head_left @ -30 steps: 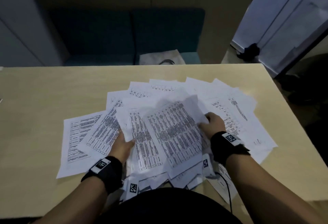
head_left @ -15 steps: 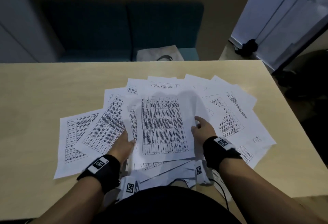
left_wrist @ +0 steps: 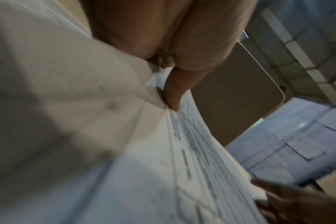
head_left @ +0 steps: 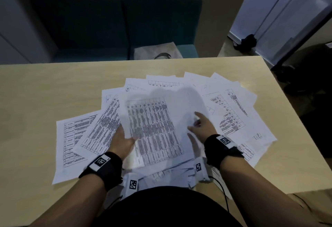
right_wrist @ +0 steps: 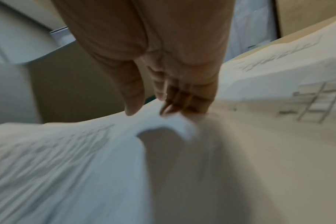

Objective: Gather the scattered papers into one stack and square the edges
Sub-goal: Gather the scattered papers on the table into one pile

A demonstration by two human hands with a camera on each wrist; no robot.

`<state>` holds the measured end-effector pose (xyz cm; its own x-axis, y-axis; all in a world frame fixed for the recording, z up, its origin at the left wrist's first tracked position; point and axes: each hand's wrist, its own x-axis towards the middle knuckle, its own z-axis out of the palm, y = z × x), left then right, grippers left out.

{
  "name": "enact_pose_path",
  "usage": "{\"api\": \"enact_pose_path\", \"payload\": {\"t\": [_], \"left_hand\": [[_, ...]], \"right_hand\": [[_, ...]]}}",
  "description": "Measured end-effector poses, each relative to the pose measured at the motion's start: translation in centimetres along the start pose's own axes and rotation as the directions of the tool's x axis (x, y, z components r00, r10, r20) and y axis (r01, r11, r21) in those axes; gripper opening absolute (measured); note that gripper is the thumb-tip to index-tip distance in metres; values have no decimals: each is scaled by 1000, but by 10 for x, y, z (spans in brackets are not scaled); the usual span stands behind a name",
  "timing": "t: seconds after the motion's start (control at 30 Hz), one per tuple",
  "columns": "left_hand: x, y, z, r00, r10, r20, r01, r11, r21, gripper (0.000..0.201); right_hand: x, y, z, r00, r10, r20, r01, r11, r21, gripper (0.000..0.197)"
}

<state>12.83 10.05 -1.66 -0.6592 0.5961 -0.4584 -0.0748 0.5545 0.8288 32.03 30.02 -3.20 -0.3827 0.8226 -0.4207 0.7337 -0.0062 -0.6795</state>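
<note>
Printed papers (head_left: 233, 111) lie fanned across the wooden table (head_left: 45, 92). A top sheet (head_left: 154, 126), blurred by motion, sits over the middle of the fan. My left hand (head_left: 122, 140) holds its left edge: the thumb (left_wrist: 173, 91) is on top of the paper and the fingers are hidden beneath. My right hand (head_left: 201, 124) is at the sheet's right side with spread fingers. Its fingertips (right_wrist: 182, 103) and thumb touch a curled paper edge (right_wrist: 182, 127). That right hand (left_wrist: 288, 201) also shows in the left wrist view.
One sheet (head_left: 71, 140) sticks out furthest at the left. More sheets overhang the near table edge by my body. A teal sofa (head_left: 115, 25) and a pale bag (head_left: 158, 51) stand behind the table. The table's right edge (head_left: 280, 101) runs close to the papers.
The top sheet, lifted and tilted a second ago, came down square over the middle and is now blurred. My right hand slid left and its fingers spread out.
</note>
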Motion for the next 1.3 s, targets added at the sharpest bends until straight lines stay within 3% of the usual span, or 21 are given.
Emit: {"api": "enact_pose_path", "payload": {"t": [0.07,0.13,0.2,0.33,0.4,0.43,0.47,0.53,0.63,0.7,0.83,0.9,1.0,1.07,1.13,1.17,1.3], "left_hand": [[5,-3,-14,994,-30,-101,20,995,-101,51],[11,-11,-34,983,-85,-165,63,989,-136,45],[15,-19,-55,969,-157,-189,137,984,-114,52],[16,-27,-71,970,-200,-141,189,978,-90,62],[11,-25,-69,974,-193,-117,184,979,-82,66],[10,-24,-71,974,-195,-119,186,979,-82,69],[9,-23,-69,976,-186,-113,177,981,-83,71],[5,-20,-66,980,-164,-112,155,984,-87,71],[4,-21,-67,982,-156,-103,145,983,-111,71],[5,-22,-68,984,-146,-99,135,984,-117,71],[4,-21,-68,986,-141,-85,132,986,-97,67],[7,-23,-70,985,-160,-68,153,984,-94,66],[13,-26,-72,986,-164,-37,161,984,-74,67],[13,-25,-72,988,-150,-24,148,987,-59,68],[13,-25,-73,989,-146,-7,145,987,-66,66],[13,-26,-74,991,-135,0,135,989,-65,65],[14,-27,-77,995,-104,13,105,991,-81,59]], "right_hand": [[9,4,-20,963,130,-235,-151,986,-72,70],[13,8,-39,907,257,-335,-320,935,-150,79],[13,10,-49,893,332,-304,-377,920,-103,90],[15,5,-38,934,333,-133,-291,920,263,102],[13,0,-24,935,349,-56,-260,789,557,83],[13,0,-15,939,344,-13,-257,725,639,69],[13,3,-10,941,337,2,-258,717,647,55],[12,5,-7,952,304,-37,-243,824,512,35],[5,-5,-23,937,225,-266,-175,964,200,13],[-4,-18,-43,902,152,-404,-129,988,84,12],[-23,-40,-82,834,-3,-551,-45,996,-74,14],[-35,-59,-104,754,-139,-642,49,986,-157,13],[-54,-87,-129,566,-298,-769,235,952,-195,16],[-62,-105,-138,520,-292,-803,314,939,-139,20],[-63,-119,-135,543,-274,-794,409,912,-35,21],[-59,-121,-125,585,-258,-769,428,903,23,20],[-45,-112,-48,866,-164,-472,243,963,113,17]]}}
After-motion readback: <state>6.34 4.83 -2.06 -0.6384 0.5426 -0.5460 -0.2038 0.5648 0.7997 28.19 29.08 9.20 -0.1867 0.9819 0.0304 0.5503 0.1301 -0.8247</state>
